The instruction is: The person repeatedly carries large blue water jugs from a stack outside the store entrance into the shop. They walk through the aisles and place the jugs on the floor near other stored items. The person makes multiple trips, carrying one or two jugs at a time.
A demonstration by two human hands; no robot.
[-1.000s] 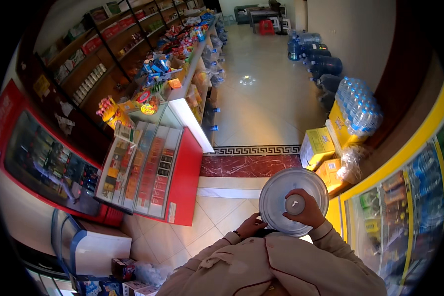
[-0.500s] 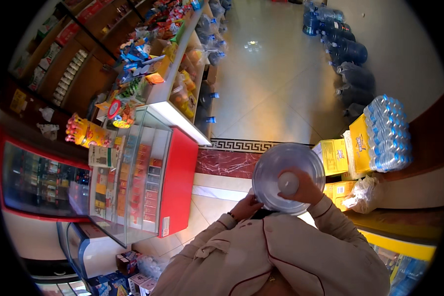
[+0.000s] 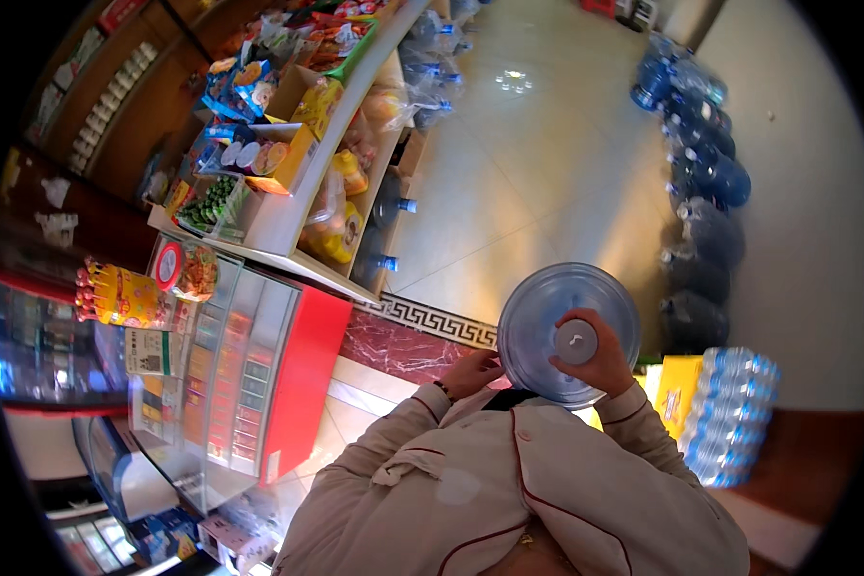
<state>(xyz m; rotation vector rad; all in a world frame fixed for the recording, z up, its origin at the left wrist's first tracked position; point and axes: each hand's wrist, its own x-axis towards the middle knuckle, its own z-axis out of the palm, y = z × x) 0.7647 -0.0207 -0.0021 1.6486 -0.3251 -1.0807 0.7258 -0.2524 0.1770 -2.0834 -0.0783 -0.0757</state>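
I carry a large clear-blue water jug (image 3: 547, 307) upright in front of my chest, seen from above with its grey cap (image 3: 576, 341) in the middle. My right hand (image 3: 600, 360) is wrapped around the jug's neck just under the cap. My left hand (image 3: 470, 370) presses against the jug's left shoulder. Both cream-coloured sleeves come up from the lower edge.
A red display counter (image 3: 298, 384) stands to my left, with a snack shelf unit (image 3: 298, 192) beyond it. Several big water jugs (image 3: 701, 173) line the right wall. A pack of small bottles (image 3: 734, 413) and a yellow carton (image 3: 677, 394) sit at my right. Tiled floor (image 3: 538, 163) stretches ahead.
The view has turned and moved forward past the red counter; the bottle pack and yellow cartons slid to my right. Both hands keep the same grip on the jug.
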